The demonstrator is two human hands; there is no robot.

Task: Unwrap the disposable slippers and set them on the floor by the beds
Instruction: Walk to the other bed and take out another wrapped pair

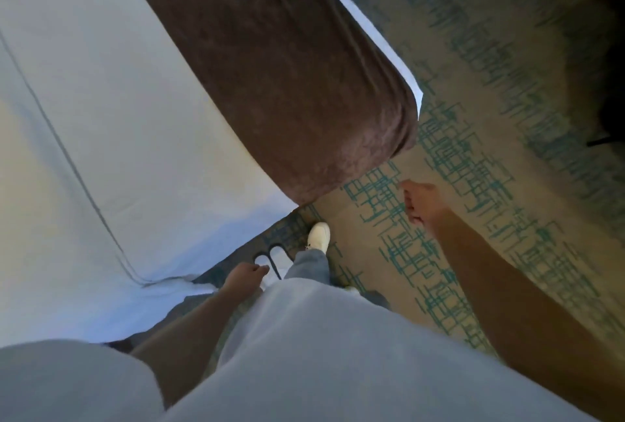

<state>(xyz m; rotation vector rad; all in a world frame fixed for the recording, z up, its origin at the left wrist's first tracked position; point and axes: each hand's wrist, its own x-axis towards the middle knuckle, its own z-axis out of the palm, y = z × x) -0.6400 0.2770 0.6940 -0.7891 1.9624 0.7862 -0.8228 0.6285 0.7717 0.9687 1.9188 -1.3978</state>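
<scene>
Two slippers [270, 257] appear to lie on the carpet [389, 218] beside the bed [101, 117], just ahead of the left hand [244, 275]: white shapes with dark-edged openings, side by side. The identification is a judgement, since the hand and the trouser leg [309, 264] cover most of them.

Left hand: lowered close to the slippers, fingers curled; contact with them cannot be confirmed, and whether it grips anything cannot be told. Right hand [421, 201]: held out over the carpet, well apart from the slippers, fingers loosely curled, nothing visible in it.

Step in hand, as judged: one pair looks placed at the bedside, near the brown bed runner [287, 66]. The person stands beside the bed, one white shoe [319, 236] forward.

Next move, as judged: check that the pair sits straight, then fetch any further pair for the other bed.

Limits of view:
- No wrapper is visible.
- A second bed is out of frame.
- Toe ends of the slippers are hidden.
- Motion blur softens the upper right corner; the dark object there cannot be identified.
</scene>
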